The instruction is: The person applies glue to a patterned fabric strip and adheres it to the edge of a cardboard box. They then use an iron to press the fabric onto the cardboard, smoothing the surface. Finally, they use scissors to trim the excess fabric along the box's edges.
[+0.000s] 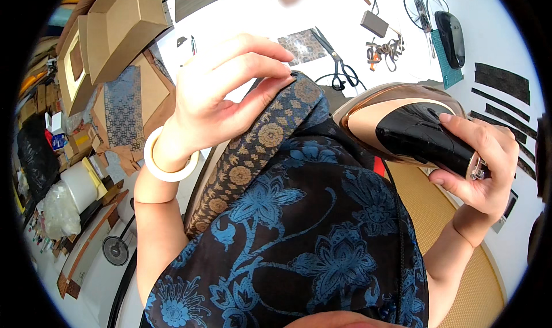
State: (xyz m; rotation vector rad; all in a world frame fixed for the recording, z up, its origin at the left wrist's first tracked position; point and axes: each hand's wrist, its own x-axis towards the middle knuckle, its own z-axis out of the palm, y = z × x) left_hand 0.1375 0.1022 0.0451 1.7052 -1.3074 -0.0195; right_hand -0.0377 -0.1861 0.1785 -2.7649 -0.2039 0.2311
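Note:
My left hand [224,89], with a white bangle [164,161] at the wrist, has its thumb and fingertips closed at the upper end of a brocade fabric piece [259,147]. The fabric is dark with gold-brown round flowers and slants down toward my left elbow, partly behind my arm. My right hand [486,155] grips what looks like a clothes iron [397,124] with a glossy copper-toned body and black top. It is tilted and held off to the right of the brocade; its underside is hidden. My dark clothing with blue flowers fills the lower middle.
On the white table lie black scissors [336,57], a patterned fabric square [302,46], a grey block [374,25], tangled strips [391,52] and a green cutting mat [445,57]. Cardboard boxes [123,31] stand at left. Dark strips [502,83] lie at far right.

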